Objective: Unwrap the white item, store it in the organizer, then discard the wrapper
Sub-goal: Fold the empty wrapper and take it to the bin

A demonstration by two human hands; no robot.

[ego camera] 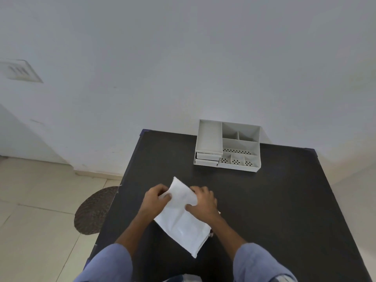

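Observation:
A white wrapped packet [181, 220] lies slanted over the near middle of the black table [274, 200]. Its far end is lifted and folded up between my hands. My left hand [155, 198] pinches that end from the left, and my right hand [203, 202] grips it from the right. A white desk organizer [227, 145] with several open compartments and small drawers stands at the table's far edge, against the wall, well beyond my hands. What is inside the wrapper is hidden.
The white wall rises right behind the table. To the left the floor is tiled in beige, with a round brown mat [93, 210] beside the table's left edge. My blue sleeves [109, 263] fill the bottom of the view.

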